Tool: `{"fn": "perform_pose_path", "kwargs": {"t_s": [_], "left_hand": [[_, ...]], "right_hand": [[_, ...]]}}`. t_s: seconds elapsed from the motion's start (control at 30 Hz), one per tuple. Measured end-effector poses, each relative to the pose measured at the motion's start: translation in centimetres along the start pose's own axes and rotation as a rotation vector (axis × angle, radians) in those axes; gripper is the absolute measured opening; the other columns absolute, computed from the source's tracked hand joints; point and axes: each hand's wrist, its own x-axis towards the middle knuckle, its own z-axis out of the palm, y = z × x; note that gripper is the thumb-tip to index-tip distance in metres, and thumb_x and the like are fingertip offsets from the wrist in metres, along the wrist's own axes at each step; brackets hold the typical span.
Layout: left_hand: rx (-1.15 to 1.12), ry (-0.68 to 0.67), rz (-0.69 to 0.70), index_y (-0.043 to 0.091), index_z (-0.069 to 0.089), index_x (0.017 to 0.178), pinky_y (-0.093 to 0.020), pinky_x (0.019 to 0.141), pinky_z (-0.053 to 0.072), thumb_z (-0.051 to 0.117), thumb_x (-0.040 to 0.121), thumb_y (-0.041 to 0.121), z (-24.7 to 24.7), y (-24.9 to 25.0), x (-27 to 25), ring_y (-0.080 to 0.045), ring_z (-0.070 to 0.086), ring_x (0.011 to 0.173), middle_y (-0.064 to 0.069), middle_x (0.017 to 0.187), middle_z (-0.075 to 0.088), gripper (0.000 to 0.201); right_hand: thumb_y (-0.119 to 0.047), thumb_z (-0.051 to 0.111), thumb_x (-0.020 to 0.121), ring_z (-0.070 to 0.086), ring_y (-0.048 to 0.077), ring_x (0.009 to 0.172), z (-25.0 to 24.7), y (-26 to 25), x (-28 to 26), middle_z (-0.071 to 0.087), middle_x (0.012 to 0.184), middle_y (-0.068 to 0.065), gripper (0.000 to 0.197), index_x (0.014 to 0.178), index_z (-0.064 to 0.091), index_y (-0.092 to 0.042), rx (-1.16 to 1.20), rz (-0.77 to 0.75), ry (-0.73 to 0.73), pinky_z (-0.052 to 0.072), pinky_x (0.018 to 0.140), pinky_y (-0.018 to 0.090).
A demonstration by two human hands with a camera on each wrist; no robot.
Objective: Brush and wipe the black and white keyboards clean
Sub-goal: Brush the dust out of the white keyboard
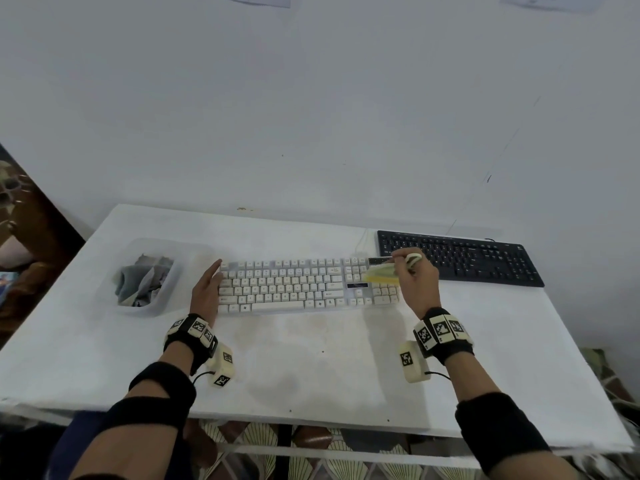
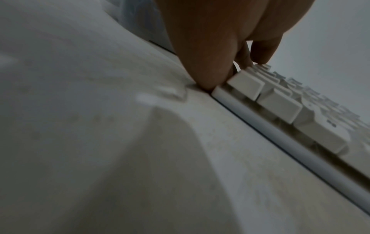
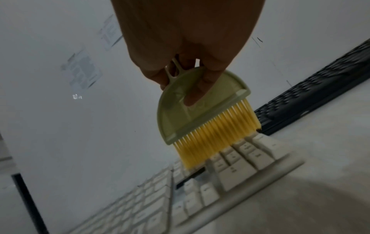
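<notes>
Brushing step, white kbd [image 1: 304, 284] mid-bench. L hand [image 1: 206, 286], fingers straight, steadies its left end; R hand [image 1: 414, 282] grips brush [image 3: 202, 114], bristles on the numpad. Next: sweep across rows, then black kbd [image 1: 460, 258], far right.

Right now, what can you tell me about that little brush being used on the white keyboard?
The brush is small, with a pale green, half-round plastic head, a thin looped handle and a flat row of yellow bristles. The right hand grips it at the handle, one finger lying on the head. It is tilted, bristle tips touching the white keyboard near its number pad.
</notes>
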Motion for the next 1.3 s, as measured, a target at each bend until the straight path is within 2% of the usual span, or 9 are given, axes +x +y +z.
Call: {"fn": "perform_pose_path", "kwargs": {"t_s": [0.27,0.47,0.53,0.7,0.83,0.93,1.0,1.17,1.3], "left_hand": [[0.029,-0.004,0.025,0.044,0.068,0.125,-0.047,0.114,0.045,0.057,0.100,0.032,-0.2,-0.1,0.1,-0.020,0.061,0.129,-0.001,0.141,0.063,0.029],[0.011,-0.022,0.008,0.054,0.070,0.115,-0.048,0.114,0.045,0.057,0.096,0.036,-0.3,-0.3,0.1,-0.021,0.060,0.129,0.000,0.142,0.063,0.029],[0.009,-0.026,0.009,0.055,0.071,0.114,-0.048,0.115,0.045,0.059,0.089,0.044,-0.3,-0.1,0.0,-0.020,0.060,0.130,0.001,0.142,0.063,0.030],[0.005,-0.012,-0.004,0.050,0.071,0.115,-0.046,0.115,0.045,0.061,0.094,0.035,-0.2,0.3,-0.3,-0.019,0.061,0.129,0.001,0.141,0.063,0.028],[-0.054,0.007,-0.046,0.043,0.072,0.121,-0.047,0.110,0.049,0.057,0.096,0.038,0.1,0.8,-0.7,-0.022,0.064,0.124,-0.002,0.136,0.067,0.030],[-0.189,0.038,-0.122,0.028,0.070,0.130,-0.040,0.090,0.058,0.051,0.106,0.033,0.7,1.9,-1.3,-0.025,0.072,0.106,-0.009,0.115,0.075,0.031],[-0.256,0.037,-0.157,0.026,0.068,0.127,-0.037,0.078,0.056,0.044,0.109,0.035,1.2,2.3,-1.6,-0.022,0.074,0.091,-0.010,0.104,0.075,0.032],[-0.326,-0.005,-0.172,0.018,0.054,0.144,-0.037,0.084,0.055,0.016,0.112,0.048,0.9,2.0,-1.3,-0.022,0.069,0.098,-0.013,0.116,0.070,0.058],[-0.289,-0.018,-0.155,0.019,0.058,0.144,-0.028,0.069,0.055,0.014,0.109,0.057,0.6,2.1,-1.7,-0.022,0.067,0.092,-0.014,0.120,0.066,0.067]], "right_hand": [[-0.008,0.060,0.096,0.066,0.020,0.068,-1.9,0.9,0.4,0.070,0.080,-0.002,0.014,0.092,0.065,-0.020,-0.190,0.005,0.031,0.052,0.060,0.030],[-0.011,0.059,0.098,0.063,0.013,0.070,-0.5,0.3,0.1,0.071,0.085,0.002,0.014,0.094,0.069,-0.020,-0.054,0.013,-0.008,0.051,0.062,0.020],[-0.010,0.059,0.098,0.066,0.015,0.073,-0.3,0.8,0.1,0.072,0.086,0.001,0.015,0.093,0.068,-0.021,-0.063,0.027,-0.034,0.054,0.066,0.026],[-0.018,0.060,0.096,0.059,0.027,0.081,-0.5,1.3,0.1,0.065,0.079,0.004,0.005,0.098,0.063,-0.021,-0.405,-0.029,-0.021,0.045,0.064,0.034],[-0.021,0.063,0.095,0.055,0.019,0.088,3.7,-2.3,-1.1,0.061,0.086,0.002,0.009,0.104,0.066,-0.021,-0.437,-0.134,-0.083,0.041,0.065,0.030],[-0.026,0.059,0.099,0.059,0.004,0.068,8.4,-5.4,-3.1,0.066,0.077,-0.007,0.011,0.104,0.068,-0.025,-0.187,-0.163,-0.183,0.050,0.063,0.022],[-0.027,0.059,0.102,0.058,0.004,0.058,11.3,-7.7,-4.6,0.065,0.068,-0.011,0.014,0.103,0.071,-0.020,-0.034,-0.191,-0.270,0.044,0.057,0.014],[-0.037,0.054,0.104,0.061,0.020,0.063,18.4,-11.6,-7.5,0.069,0.074,0.006,0.025,0.101,0.069,-0.017,0.122,-0.177,-0.489,0.048,0.061,0.032],[-0.037,0.056,0.103,0.059,0.008,0.062,21.5,-12.3,-8.1,0.068,0.074,0.002,0.027,0.104,0.071,-0.015,0.129,-0.175,-0.571,0.045,0.061,0.022]]}}
